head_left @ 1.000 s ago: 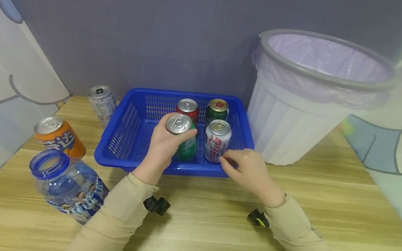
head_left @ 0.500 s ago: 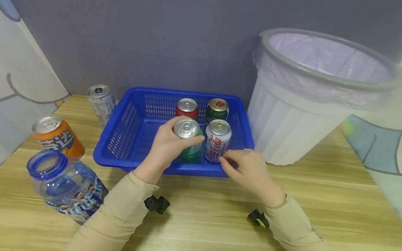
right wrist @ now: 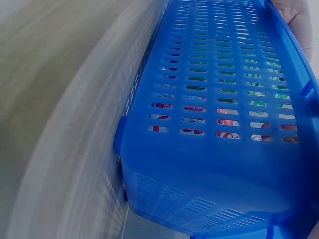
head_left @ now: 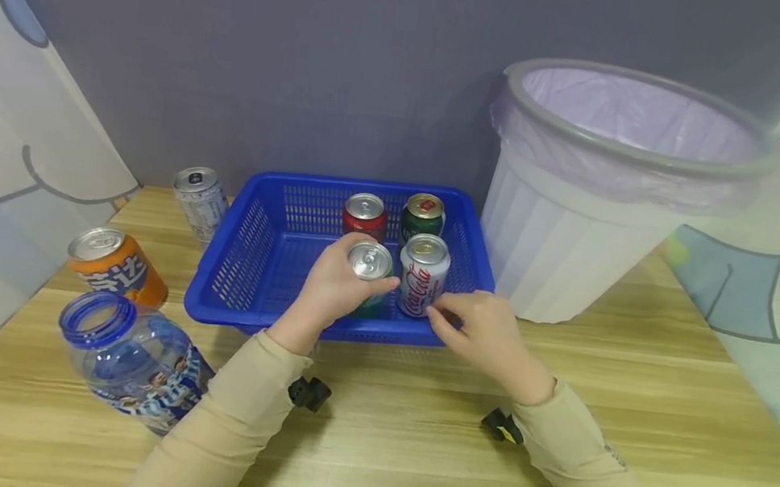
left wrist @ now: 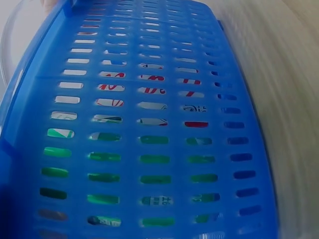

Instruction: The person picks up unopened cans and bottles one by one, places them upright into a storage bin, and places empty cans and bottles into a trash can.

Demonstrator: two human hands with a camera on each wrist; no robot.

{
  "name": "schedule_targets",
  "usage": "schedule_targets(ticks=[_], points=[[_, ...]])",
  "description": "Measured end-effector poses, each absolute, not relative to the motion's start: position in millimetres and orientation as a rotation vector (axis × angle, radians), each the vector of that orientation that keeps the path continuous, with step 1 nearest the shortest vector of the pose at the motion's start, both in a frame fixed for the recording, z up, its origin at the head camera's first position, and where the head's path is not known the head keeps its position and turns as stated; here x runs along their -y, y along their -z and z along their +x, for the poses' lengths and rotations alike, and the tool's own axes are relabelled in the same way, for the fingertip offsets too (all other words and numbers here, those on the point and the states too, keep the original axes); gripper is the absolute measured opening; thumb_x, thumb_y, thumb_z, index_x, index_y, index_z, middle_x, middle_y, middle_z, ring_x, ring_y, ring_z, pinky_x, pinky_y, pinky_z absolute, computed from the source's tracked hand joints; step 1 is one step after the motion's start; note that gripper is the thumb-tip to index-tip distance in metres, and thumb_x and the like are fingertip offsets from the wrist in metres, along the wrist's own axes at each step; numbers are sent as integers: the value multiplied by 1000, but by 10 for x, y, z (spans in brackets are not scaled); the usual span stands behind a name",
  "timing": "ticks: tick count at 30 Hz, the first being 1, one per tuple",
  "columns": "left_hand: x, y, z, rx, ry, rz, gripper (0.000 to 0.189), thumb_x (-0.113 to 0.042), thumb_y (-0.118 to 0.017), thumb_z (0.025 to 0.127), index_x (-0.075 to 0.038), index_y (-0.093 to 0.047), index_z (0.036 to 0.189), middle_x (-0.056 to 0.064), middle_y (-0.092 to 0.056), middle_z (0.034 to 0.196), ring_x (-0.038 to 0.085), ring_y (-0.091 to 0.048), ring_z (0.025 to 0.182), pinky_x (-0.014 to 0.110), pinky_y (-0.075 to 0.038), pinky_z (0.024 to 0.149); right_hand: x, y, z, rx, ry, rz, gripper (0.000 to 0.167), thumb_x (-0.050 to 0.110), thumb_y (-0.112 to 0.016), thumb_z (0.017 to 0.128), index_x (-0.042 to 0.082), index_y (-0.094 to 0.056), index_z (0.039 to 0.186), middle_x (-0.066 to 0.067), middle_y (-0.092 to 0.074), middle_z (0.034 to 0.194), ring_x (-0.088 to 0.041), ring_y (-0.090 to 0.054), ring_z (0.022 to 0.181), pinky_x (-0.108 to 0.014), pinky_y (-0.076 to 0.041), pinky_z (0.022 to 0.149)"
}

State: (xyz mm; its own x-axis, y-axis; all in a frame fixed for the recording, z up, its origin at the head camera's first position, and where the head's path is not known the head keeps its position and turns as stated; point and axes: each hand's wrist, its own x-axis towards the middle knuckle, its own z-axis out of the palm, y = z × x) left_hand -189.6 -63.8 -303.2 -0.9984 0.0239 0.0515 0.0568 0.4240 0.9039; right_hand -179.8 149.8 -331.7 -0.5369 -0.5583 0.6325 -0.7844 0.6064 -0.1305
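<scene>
My left hand [head_left: 338, 278] grips a green can [head_left: 369, 306] inside the blue basket [head_left: 223, 317], near its front wall. The thumb lies across the can's near side, just under the silver lid. Right beside it stands a white Coca-Cola can [head_left: 417, 283], upright in the basket. At its lower right side my right hand [head_left: 485, 328] holds it with thumb and curled fingers, over the front rim. Behind them a red can [head_left: 366, 212] and a dark green can with a gold lid [head_left: 422, 217] stand upright. Both wrist views show the cans only through the basket's slots.
A white trash bin [head_left: 568, 225] with a purple liner stands right of the basket. To the left are a white patterned can [head_left: 200, 208], an orange can [head_left: 120, 267] and a clear plastic jar [head_left: 141, 367]. A grey wall panel [head_left: 311, 55] rises behind.
My left hand has moved right and slightly nearer with the green can, which is now lower and beside the Coca-Cola can. My right hand has stayed in place.
</scene>
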Motion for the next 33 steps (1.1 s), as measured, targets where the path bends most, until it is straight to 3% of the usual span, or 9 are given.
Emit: schedule_targets(ticks=[17, 33], points=[[608, 3055, -1928, 2692, 1582, -91, 68, -17, -83, 70, -3, -50, 128, 14, -61, 117, 31, -59, 107, 46, -45, 94, -1507, 3316, -1796, 2290, -531, 1035, 17, 16, -63, 80, 13, -60, 64, 7, -52, 53, -4, -42, 46, -21, -34, 45], [596, 3059, -1900, 2818, 1354, -196, 67, -23, -79, 76, 4, -46, 128, 19, -59, 118, 33, -59, 106, 46, -47, 91, -1500, 3320, -1793, 2283, -532, 1041, 14, 16, -63, 80, 12, -63, 66, 6, -58, 55, -7, -47, 46, -23, -38, 45]])
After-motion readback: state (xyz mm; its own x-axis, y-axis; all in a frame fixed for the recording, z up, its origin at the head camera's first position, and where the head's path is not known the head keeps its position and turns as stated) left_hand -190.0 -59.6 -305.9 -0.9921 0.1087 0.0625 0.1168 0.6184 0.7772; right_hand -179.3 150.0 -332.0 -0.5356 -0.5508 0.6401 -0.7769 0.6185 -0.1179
